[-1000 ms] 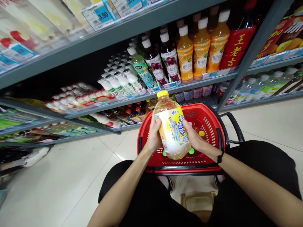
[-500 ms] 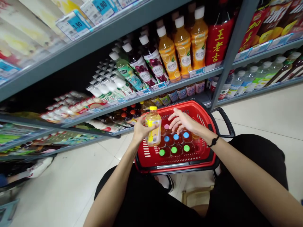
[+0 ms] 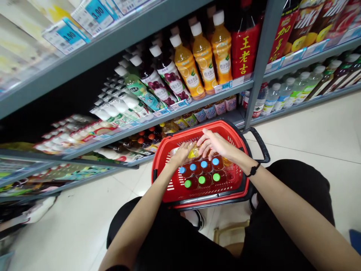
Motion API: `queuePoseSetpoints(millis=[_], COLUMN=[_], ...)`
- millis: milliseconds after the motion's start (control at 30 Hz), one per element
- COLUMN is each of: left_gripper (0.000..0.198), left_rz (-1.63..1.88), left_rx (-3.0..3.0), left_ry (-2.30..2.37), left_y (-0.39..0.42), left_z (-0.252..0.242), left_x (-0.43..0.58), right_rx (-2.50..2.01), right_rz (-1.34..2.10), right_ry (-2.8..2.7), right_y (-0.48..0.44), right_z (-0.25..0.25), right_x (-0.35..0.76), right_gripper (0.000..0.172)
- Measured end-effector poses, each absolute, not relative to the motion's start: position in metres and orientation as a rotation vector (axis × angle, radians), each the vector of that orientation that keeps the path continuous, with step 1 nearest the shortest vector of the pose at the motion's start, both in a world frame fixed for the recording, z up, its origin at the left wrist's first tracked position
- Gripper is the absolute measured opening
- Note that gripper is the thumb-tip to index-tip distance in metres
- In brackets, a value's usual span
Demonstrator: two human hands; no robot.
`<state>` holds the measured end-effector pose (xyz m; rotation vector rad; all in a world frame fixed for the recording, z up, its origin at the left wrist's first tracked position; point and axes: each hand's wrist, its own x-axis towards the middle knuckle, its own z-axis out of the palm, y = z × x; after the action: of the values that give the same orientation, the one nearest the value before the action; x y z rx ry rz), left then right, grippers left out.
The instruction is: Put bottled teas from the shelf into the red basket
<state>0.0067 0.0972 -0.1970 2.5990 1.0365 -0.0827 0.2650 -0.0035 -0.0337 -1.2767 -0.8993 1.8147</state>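
A red shopping basket (image 3: 169,188) stands between my knees, holding several small bottles of dark drink with blue caps (image 3: 204,164) and green caps (image 3: 202,180). My left hand (image 3: 182,153) is down inside it, fingers stretched out over a clear bottle with yellow on it (image 3: 194,152). That bottle lies on its side near the far wall, partly covered by my fingers; my left thumb is hidden. Just to the right hovers my right hand (image 3: 212,143), fingers apart and slightly bent, with nothing in it. A dark band circles my right wrist.
Beyond the basket runs a grey shelf unit (image 3: 124,137) with orange juice bottles (image 3: 209,64), dark grape-labelled bottles (image 3: 176,81) and white-capped bottles (image 3: 121,107). The basket's black handle (image 3: 261,145) sticks out right. A wooden stool (image 3: 231,231) is below me. Another person's shoe (image 3: 42,209) shows at left.
My left hand has lowered the yellow-labelled bottle from above the basket to lie on its side inside, and its fingers have straightened. My right hand stays over the basket. The view has shifted slightly.
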Motion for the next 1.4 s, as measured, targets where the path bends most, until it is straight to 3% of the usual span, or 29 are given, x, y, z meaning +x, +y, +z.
queuePoseSetpoints(millis=[333, 533, 767, 1000, 1133, 1300, 1400], left_gripper=[0.077, 0.091, 0.101, 0.110, 0.095, 0.039, 0.028], left_rz=[-0.294, -0.310, -0.301, -0.226, -0.119, 0.080, 0.185], left_rx=[2.734, 2.726, 2.674, 2.537, 2.373, 2.058, 1.831], left_ry=[0.898, 0.968, 0.994, 1.126, 1.241, 1.451, 1.607], left_y=[0.100, 0.107, 0.104, 0.097, 0.108, 0.154, 0.186], left_z=[-0.217, -0.216, -0.207, -0.203, -0.191, -0.152, -0.136], left_x=[0.015, 0.014, 0.006, 0.004, -0.011, -0.056, -0.084], right_rx=[-1.287, -1.444, -1.939, -2.239, -2.261, -2.177, -2.133], right_rz=[1.733, 1.643, 1.127, 1.218, 1.141, 1.185, 1.254], right_ry=[-1.035, -1.472, -2.297, -2.388, -2.399, -2.462, -2.488], right_y=[-0.004, -0.006, -0.012, -0.011, -0.012, -0.018, -0.021], right_z=[-0.049, -0.055, -0.048, -0.048, -0.044, -0.047, -0.051], right_x=[0.262, 0.257, 0.254, 0.250, 0.251, 0.243, 0.233], right_gripper=[0.057, 0.051, 0.047, 0.045, 0.045, 0.039, 0.034])
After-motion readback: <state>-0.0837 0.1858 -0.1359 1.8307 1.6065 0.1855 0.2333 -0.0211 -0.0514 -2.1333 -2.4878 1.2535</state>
